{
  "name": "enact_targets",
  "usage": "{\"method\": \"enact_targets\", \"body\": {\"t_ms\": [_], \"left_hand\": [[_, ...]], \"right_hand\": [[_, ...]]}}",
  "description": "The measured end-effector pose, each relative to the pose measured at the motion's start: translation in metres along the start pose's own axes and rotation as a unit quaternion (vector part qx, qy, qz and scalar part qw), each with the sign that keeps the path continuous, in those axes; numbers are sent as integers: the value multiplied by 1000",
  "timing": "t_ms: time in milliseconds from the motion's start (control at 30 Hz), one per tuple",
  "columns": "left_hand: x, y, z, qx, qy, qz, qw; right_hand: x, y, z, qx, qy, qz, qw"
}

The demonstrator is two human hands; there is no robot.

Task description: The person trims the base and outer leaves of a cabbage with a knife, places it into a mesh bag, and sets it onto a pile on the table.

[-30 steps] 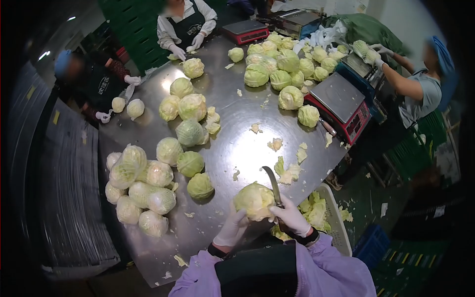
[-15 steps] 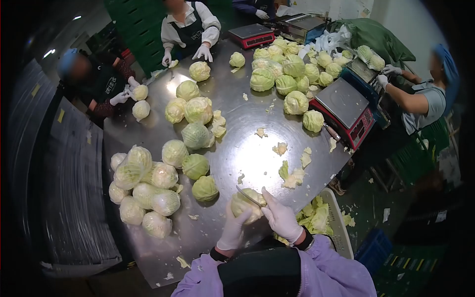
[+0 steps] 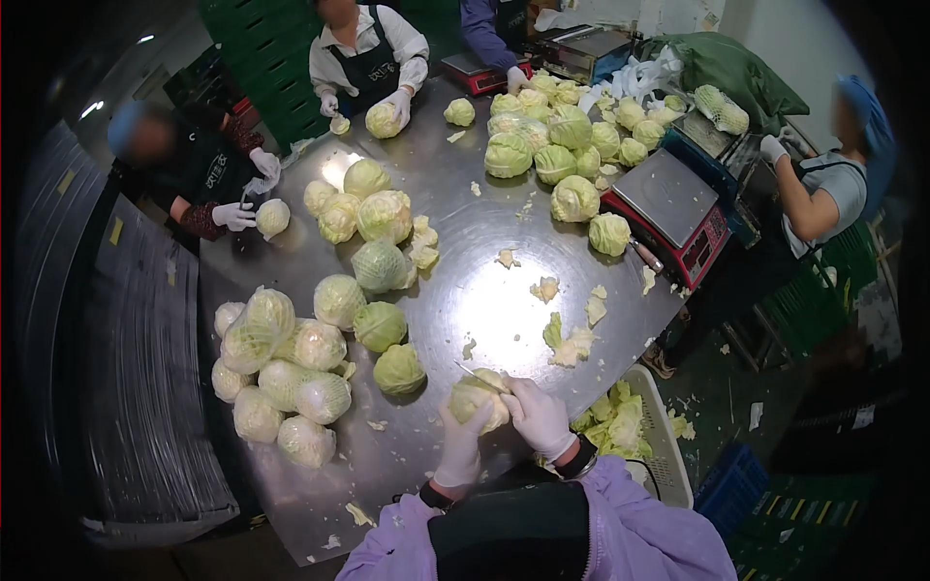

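In gloved fingers my left hand [image 3: 458,447] cups a pale green cabbage [image 3: 475,402] from its left and lower side, close to the table's near edge. My right hand [image 3: 541,418] grips a knife [image 3: 473,373], whose thin blade lies across the top of that cabbage; the handle is hidden in my fingers. Left of these, two green cabbages [image 3: 398,370] sit on the metal table [image 3: 436,455]. Torn leaf pieces [image 3: 573,346] lie beyond my right hand.
Net-wrapped cabbages [image 3: 286,368] are heaped at the left. A larger cabbage pile [image 3: 557,145] stands at the back beside a red scale [image 3: 668,208]. A white basket [image 3: 668,441] of leaves is below the right edge. Several co-workers stand around the table.
My right hand has shifted slightly left on the cabbage with the knife. Across the table, one co-worker now grasps a cabbage, and another's hand has reached toward the back pile.
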State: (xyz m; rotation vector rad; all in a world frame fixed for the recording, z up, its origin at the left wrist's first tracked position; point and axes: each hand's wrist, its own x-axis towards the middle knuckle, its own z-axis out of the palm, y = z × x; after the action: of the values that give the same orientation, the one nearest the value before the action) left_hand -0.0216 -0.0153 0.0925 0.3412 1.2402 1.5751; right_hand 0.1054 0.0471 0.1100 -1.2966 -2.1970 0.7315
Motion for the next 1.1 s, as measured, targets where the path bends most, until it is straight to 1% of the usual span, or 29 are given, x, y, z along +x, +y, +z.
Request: {"method": "enact_targets", "body": {"t_ms": [33,100,167,233,300,333,400,500,567,633,667,700,733,767,800,833,867,900,933,967,1000,1067,1100], "left_hand": [[0,0,-1,0,-1,0,1000],[1,2,-4,4,-29,-33,999],[1,1,-5,2,-23,-35,999],[3,-2,-8,0,-18,-37,999],[7,-9,-12,6,-12,-5,1000],[7,-10,-12,6,-12,-6,1000],[8,-13,-11,12,25,4,1000],[15,-11,-15,4,-2,-5,1000],[11,-7,-10,2,9,-1,1000],[4,-3,2,-2,20,6,1000],[1,-4,9,8,15,26,1000],[-2,-4,12,19,11,44,999],[0,0,10,17,12,45,999],[5,9,5,2,-37,1,999],[10,17,-2,-12,-86,-44,995],[13,23,-17,-24,-171,-66,983],[15,30,-24,-24,-170,-65,983],[15,36,-30,-26,-223,-75,972],[14,40,-32,-28,-274,-86,958],[12,45,-28,-27,-265,-96,959],[10,46,-27,-28,-263,-94,960],[8,48,-25,29,-249,-56,966],[6,47,-21,29,-250,-57,966]], "right_hand": [[1,1,1,1,4,-6,1000],[2,5,3,8,5,-9,1000],[3,7,5,16,6,-10,1000],[4,6,7,27,31,-9,999],[5,10,12,36,35,-15,999],[5,12,15,46,40,-22,998],[7,14,23,48,43,-15,998],[11,12,26,56,46,-8,997],[15,15,26,62,47,-7,997],[25,26,25,143,45,106,983],[29,28,26,145,44,104,983],[31,27,24,142,72,95,983],[34,27,19,137,101,86,982],[34,26,11,219,69,126,965],[37,41,8,218,71,125,965],[39,67,7,317,58,192,927],[41,85,3,412,42,255,874],[41,91,-6,412,41,255,873],[40,93,-18,406,-21,264,875],[40,91,-27,398,-83,271,873],[39,86,-30,397,-86,270,873],[31,75,-35,433,-41,194,879],[27,66,-40,433,-40,195,879]]}}
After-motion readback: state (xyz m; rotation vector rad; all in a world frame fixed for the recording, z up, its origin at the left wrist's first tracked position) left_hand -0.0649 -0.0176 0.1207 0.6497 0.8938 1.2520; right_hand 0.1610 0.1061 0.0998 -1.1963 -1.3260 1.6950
